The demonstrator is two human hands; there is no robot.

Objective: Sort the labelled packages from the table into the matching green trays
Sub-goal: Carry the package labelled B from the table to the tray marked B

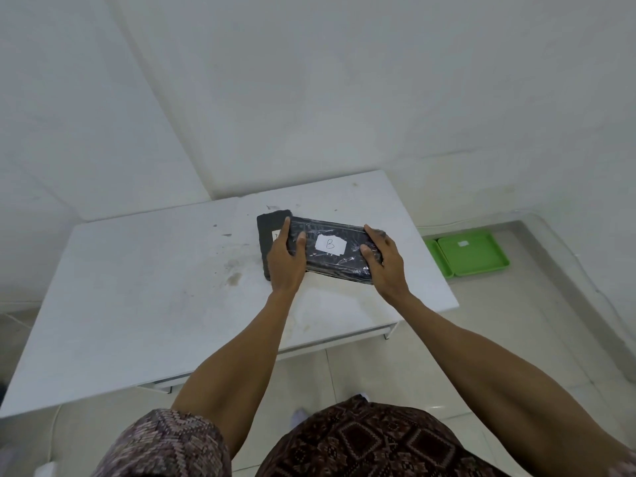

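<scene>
Gripping the "B" package [330, 251] from both ends: left hand [285, 263] and right hand [382, 266] are clamping it above the white table [137, 287]. It's overlapping a second dark package [270, 232], label hidden. Two green trays [473, 254] are sitting on the floor, right of the table.

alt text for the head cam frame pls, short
Both hands, left hand and right hand, grip the ends of a black plastic-wrapped package labelled B above a white table. A second black package lies on the table partly behind it, and two green trays sit on the floor to the right.
</scene>
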